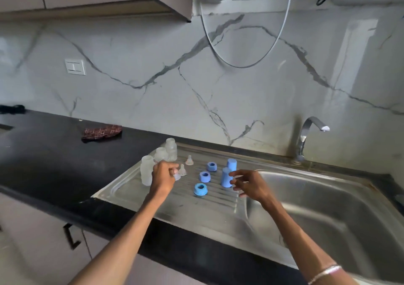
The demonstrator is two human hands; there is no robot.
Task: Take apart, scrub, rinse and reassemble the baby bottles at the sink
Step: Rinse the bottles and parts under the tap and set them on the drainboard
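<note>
Your left hand (163,174) pinches a clear teat (176,175) by the bottles (147,173) at the drainboard's (122,191) left edge. Your right hand (249,183) hovers relaxed, empty, beside the blue caps (226,177). Parts lie sorted by kind, probably for reassembly.

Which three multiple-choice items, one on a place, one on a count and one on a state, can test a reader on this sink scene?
1. Where do the blue rings lie?
A. in the basin
B. on the ribbed drainboard
C. on the black counter

2. How many clear bottle bodies stand at the drainboard's left end?
A. one
B. three
C. five

3. What is the left hand doing?
A. pinching a clear teat
B. turning the tap
C. lying flat on the counter

Answers: 1 B, the rings sit on the ridged steel left of the basin; 2 B, three frosted bodies stand together; 3 A, its fingers close on a small clear teat.
</note>
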